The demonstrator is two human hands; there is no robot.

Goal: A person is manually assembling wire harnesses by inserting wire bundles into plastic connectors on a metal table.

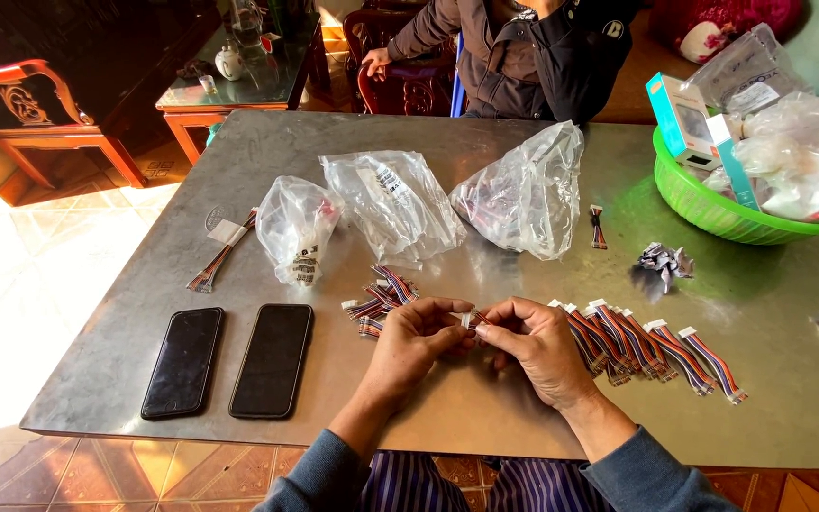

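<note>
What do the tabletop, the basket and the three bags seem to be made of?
Tabletop: apparently dull grey metal, with soft reflections. Basket: green plastic, probably, with a ribbed wall. Bags: thin clear plastic film, crinkled and shiny.

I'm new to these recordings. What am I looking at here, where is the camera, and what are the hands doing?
There is no machine here. One camera sits on a person's head and looks down at their own two bare hands over a grey table. The left hand and right hand meet at a small white connector and pinch it together. To the right lies a row of short striped cables; a smaller pile of cables lies to the left. Further back are three clear plastic bags, with two dark phones on the left and a green basket on the right. A second person sits across the table.
</note>
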